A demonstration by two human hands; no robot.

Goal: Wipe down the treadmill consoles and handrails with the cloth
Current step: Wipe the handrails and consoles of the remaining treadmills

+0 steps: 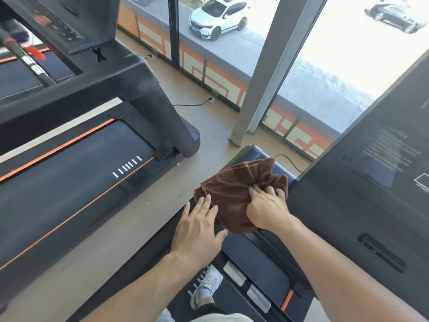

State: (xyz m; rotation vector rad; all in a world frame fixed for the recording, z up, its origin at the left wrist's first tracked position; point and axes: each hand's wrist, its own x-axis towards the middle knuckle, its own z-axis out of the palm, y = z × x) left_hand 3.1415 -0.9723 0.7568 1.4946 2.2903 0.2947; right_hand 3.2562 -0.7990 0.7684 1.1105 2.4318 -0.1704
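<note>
A brown cloth (234, 191) lies bunched over the black left handrail (255, 152) of the treadmill I stand on. My right hand (267, 208) presses down on the cloth with its fingers curled into the fabric. My left hand (199, 226) rests flat beside the cloth's left edge, fingers spread, fingertips touching the fabric. The black console (380, 173) of this treadmill, with white caution text, fills the right side.
A second treadmill (76, 166) with orange stripes stands to the left across a strip of tan floor (148, 205). Its console (58, 22) is at the top left. A grey pillar (262, 73) and windows stand ahead. My shoe (206, 287) rests on the belt below.
</note>
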